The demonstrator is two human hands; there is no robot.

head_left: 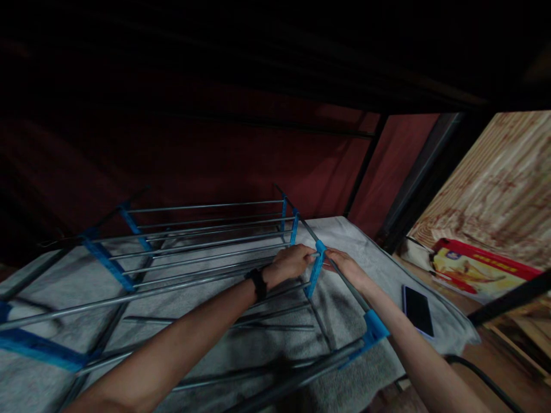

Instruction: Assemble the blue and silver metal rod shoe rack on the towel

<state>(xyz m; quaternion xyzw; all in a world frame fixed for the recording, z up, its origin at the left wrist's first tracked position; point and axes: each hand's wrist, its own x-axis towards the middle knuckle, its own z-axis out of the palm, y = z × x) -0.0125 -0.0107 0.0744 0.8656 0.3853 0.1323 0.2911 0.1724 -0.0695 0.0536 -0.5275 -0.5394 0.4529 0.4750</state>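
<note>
A metal rack (202, 238) of grey rods and blue plastic connectors lies on its side on a grey towel (267, 338). My left hand (290, 263) is closed around a rod end where it meets a blue connector (317, 267). My right hand (344, 267) grips the same connector from the other side, on the side rod. A black band sits on my left wrist. Another blue connector (374, 328) is under my right forearm.
A black phone (417, 311) lies on the towel's right edge. A red and yellow box (477, 269) rests on a wooden board (499, 183) at right. A dark bed frame (365, 163) and red wall stand behind. Loose rods (258, 321) lie on the towel.
</note>
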